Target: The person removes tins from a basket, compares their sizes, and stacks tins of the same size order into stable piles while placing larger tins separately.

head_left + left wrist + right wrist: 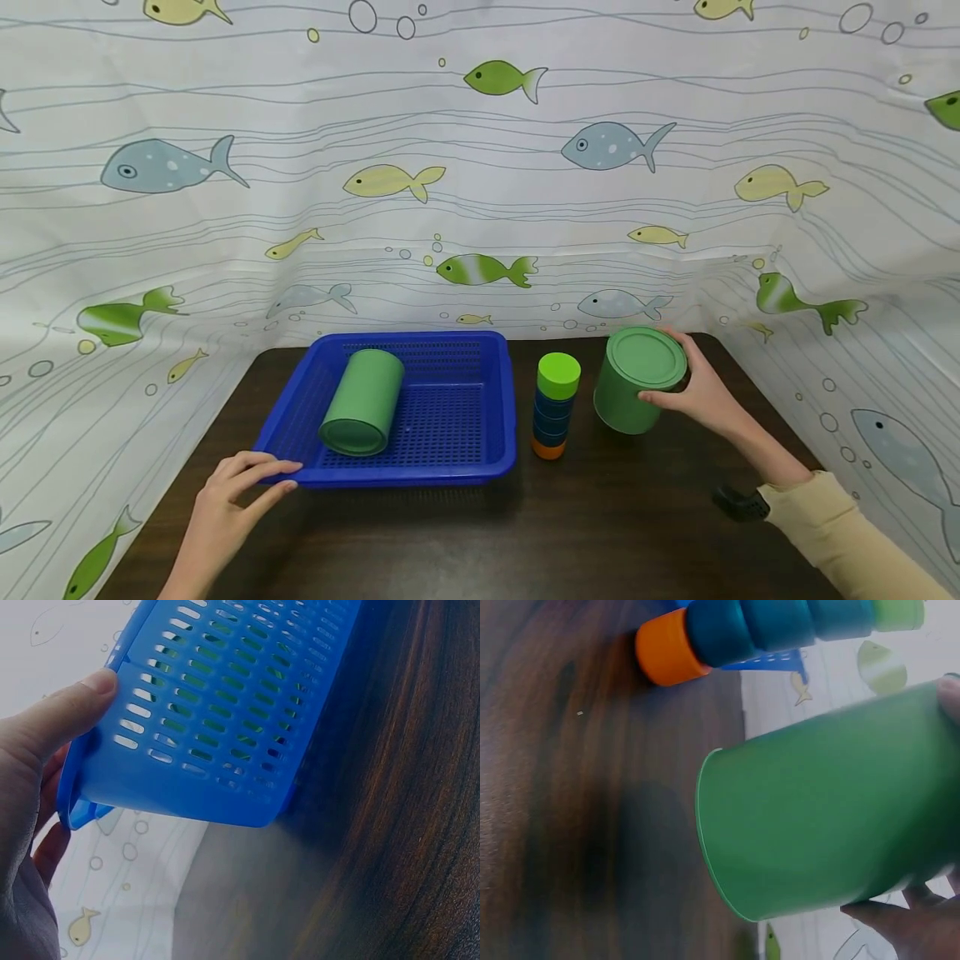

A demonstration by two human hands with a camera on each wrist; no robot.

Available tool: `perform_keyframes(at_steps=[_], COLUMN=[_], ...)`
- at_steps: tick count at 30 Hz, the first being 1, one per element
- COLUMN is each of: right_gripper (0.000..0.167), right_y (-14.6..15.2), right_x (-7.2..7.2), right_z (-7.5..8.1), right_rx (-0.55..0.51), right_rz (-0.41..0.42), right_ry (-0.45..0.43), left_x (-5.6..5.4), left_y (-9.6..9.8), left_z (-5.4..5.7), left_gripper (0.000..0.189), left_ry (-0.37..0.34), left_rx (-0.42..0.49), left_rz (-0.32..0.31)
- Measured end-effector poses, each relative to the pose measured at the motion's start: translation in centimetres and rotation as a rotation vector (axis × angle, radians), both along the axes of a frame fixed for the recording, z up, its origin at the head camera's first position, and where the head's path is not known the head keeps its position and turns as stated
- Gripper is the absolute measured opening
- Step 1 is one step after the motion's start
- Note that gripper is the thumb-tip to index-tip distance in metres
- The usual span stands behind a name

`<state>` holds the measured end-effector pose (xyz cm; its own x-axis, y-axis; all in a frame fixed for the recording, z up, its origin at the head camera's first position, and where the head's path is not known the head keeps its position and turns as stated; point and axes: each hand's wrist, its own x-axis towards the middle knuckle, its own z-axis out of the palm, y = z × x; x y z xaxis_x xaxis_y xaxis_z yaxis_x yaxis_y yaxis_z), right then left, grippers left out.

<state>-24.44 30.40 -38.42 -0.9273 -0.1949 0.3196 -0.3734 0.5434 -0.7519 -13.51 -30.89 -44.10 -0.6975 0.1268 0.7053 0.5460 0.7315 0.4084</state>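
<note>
A blue plastic basket [397,477] stands on the dark table, with a green can [365,396] lying on its side within. My left hand [230,502] pinches the basket's rim at the near left corner; in the left wrist view the thumb [71,712] presses the outer side of that rim. Over on the right, my right hand [693,387] grips a second green can [628,396] near its top. In the right wrist view this can [817,817] hangs tilted, its bottom rim apart from the tabletop. Part of it is hidden behind the fingers.
Between the basket and the held can stands a slim stack of cups [553,417], lime on top, dark blue in the middle, orange at the bottom. A fish-print curtain [480,208] encloses the back and sides of the table [480,550].
</note>
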Motion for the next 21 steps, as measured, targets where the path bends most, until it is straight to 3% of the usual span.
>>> perform_keyframes(at_steps=[10, 21], right_gripper=[0.095, 0.095], right_y=[0.5, 0.7], right_x=[-0.2, -0.1], right_z=[-1.7, -3.0], right_rx=[-0.004, -0.053], right_rz=[0.07, 0.088], right_ry=[-0.042, -0.082], left_x=[-0.2, -0.1], left_y=[0.0, 0.1], left_z=[0.2, 0.2], left_gripper=[0.047, 0.048], left_ry=[-0.005, -0.012], left_rx=[-0.003, -0.007], left_rz=[0.0, 0.011])
